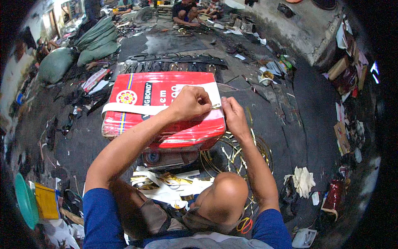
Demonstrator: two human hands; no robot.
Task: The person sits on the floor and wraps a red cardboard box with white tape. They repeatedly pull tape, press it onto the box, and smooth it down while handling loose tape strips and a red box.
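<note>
A red cardboard box (139, 89) with a shiny, taped surface lies in front of me as a work surface. Across its top runs a long white strip (134, 108), its middle passing beneath my left forearm. My left hand (191, 103) is closed in a pinch over the box's right part, at a small gold-coloured end (215, 106) that seems to belong to the strip. Beside it, at the box's right edge, my right hand (235, 117) has its fingers curled and its thumb against that end; what lies inside the fingers is hidden.
Coiled gold strips (232, 153) lie right of the box, and white and gold pieces (166, 186) lie by my knees. Beyond the box is a row of black straps (170, 64). Green sacks (58, 64) stand far left; another person (186, 12) crouches at the back.
</note>
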